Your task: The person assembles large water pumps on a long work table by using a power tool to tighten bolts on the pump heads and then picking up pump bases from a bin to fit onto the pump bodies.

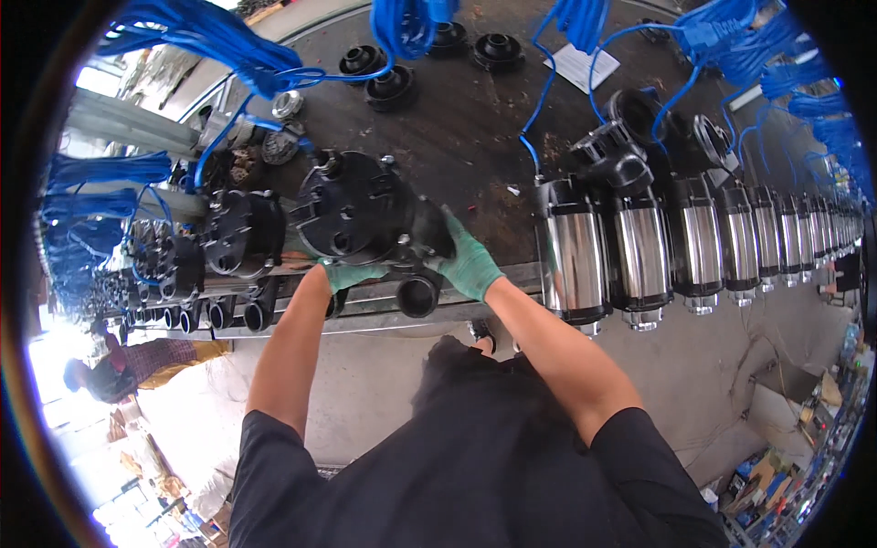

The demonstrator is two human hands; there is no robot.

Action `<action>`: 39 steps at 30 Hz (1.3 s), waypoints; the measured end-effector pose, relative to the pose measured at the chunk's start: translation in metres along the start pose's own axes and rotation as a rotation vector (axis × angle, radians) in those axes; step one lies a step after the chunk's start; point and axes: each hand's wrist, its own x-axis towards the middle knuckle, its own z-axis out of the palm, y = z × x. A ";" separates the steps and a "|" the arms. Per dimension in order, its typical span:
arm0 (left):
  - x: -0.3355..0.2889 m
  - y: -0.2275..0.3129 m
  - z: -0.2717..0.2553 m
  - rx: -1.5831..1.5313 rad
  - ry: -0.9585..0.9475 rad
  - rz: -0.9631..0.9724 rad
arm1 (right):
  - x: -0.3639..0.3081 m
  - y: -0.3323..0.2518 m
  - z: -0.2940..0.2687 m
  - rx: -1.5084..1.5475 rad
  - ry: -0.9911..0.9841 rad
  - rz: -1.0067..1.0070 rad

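Observation:
In front of me a black submersible pump is tilted at the table's near edge, its round end turned up toward me. Green gloves cover both hands. My left hand is closed under the pump's lower side, its fingers partly hidden by the housing. On the other side my right hand grips the pump's black outlet part. Below this part a round black pipe opening points toward me. A blue cable runs near the pump's top.
To the right stands a long row of pumps with shiny steel bodies. More black pumps line the left edge. Black round parts and a paper sheet lie on the dark tabletop. Coiled blue cables hang above. Another person is at far left.

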 end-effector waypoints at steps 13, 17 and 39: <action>-0.026 0.067 0.012 0.218 0.150 0.105 | 0.003 0.020 -0.007 0.117 -0.021 0.138; -0.006 0.023 0.019 0.199 0.221 0.294 | 0.003 0.015 -0.010 -0.198 -0.002 0.055; -0.001 0.182 0.244 -0.397 0.334 0.237 | -0.052 -0.094 -0.277 0.728 0.658 0.325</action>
